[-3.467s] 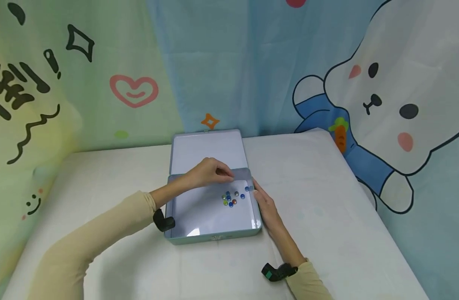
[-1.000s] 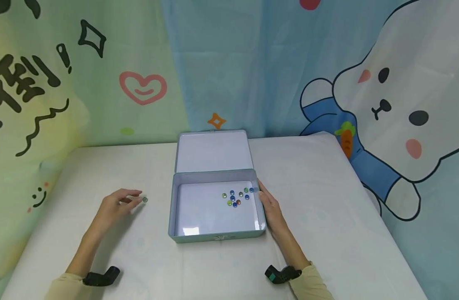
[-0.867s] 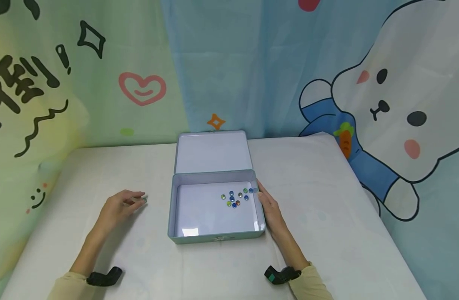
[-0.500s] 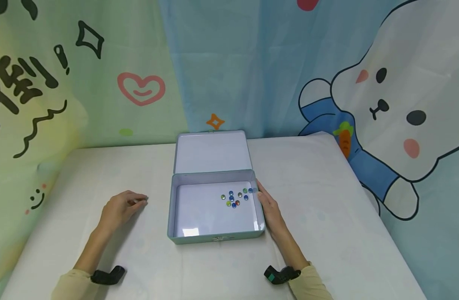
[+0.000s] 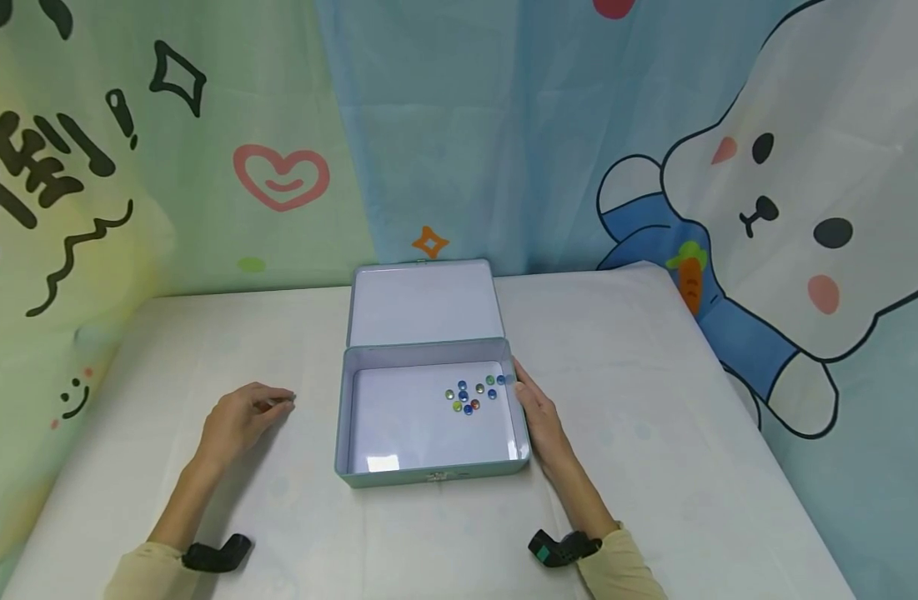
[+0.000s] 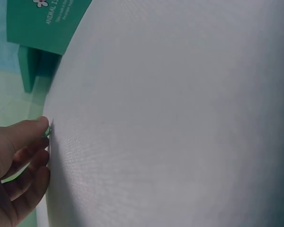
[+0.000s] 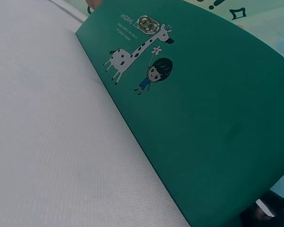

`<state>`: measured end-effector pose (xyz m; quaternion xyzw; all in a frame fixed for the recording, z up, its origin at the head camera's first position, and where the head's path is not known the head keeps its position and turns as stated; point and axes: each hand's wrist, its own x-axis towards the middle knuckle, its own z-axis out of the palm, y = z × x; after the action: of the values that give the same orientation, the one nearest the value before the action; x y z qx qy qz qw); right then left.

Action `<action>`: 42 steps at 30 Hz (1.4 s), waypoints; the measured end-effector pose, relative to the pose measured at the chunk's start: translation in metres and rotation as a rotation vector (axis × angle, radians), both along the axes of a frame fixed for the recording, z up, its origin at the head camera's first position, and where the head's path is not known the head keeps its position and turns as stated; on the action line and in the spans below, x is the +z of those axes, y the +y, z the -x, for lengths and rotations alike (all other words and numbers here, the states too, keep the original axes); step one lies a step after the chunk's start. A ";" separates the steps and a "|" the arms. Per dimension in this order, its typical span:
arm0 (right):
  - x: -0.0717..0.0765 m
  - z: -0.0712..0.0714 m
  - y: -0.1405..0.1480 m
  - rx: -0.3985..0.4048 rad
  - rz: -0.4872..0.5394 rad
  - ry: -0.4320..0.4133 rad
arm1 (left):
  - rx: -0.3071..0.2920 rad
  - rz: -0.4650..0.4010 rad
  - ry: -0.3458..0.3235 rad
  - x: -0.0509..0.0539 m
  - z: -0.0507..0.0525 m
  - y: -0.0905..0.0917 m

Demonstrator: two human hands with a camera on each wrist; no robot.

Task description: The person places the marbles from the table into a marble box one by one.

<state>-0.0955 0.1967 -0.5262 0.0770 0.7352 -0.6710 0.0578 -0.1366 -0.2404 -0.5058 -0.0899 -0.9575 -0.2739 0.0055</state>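
Note:
My left hand (image 5: 237,425) is low over the white table, left of the tin box. Its thumb and index finger pinch a small greenish glass marble (image 6: 48,132), seen in the left wrist view but nearly hidden by the fingertips in the head view. The green tin box (image 5: 428,477) stands with its lid (image 5: 426,304) tipped back. Inside, several small marbles lie loosely grouped toward the right, among them a blue marble (image 5: 469,409) and an orange-red marble (image 5: 475,404). My right hand (image 5: 543,421) holds the box's right side, thumb at the rim, fingers along the outer wall.
The white cloth-covered table (image 5: 691,467) spreads around the box. A printed curtain (image 5: 466,133) hangs behind its far edge. Each wrist wears a black camera (image 5: 217,553). The box's front bears a metal clasp (image 7: 147,25) and a giraffe print.
My left hand has come out from over the box to the table on the left. Its fingertips have closed on the marble that showed beside them. My right hand has stayed on the box.

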 end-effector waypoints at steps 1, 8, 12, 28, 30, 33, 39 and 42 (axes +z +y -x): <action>0.000 0.000 0.000 -0.001 0.000 -0.001 | -0.001 -0.001 0.001 0.000 0.000 0.000; -0.001 -0.001 0.001 -0.002 -0.001 0.004 | -0.012 -0.010 0.021 0.005 0.002 0.003; -0.001 -0.001 0.001 0.006 0.006 0.013 | -0.022 -0.060 0.121 0.014 0.007 0.006; 0.001 0.000 0.000 -0.007 -0.013 -0.006 | -0.336 -0.314 0.060 0.097 0.020 0.103; 0.000 0.000 0.000 0.002 -0.011 -0.008 | -0.412 -0.309 0.036 0.100 0.024 0.121; 0.000 0.001 0.000 -0.003 -0.018 -0.008 | -0.512 -0.288 0.012 0.102 0.032 0.147; 0.000 0.001 0.002 -0.009 -0.005 -0.018 | -0.692 -0.196 0.010 0.098 0.049 0.199; -0.002 0.000 0.003 0.005 0.020 -0.024 | -0.756 -0.140 0.014 0.091 0.056 0.220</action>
<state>-0.0959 0.1993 -0.5278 0.0828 0.7280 -0.6771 0.0689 -0.1925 -0.0201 -0.4146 -0.4381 -0.8356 -0.3208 -0.0831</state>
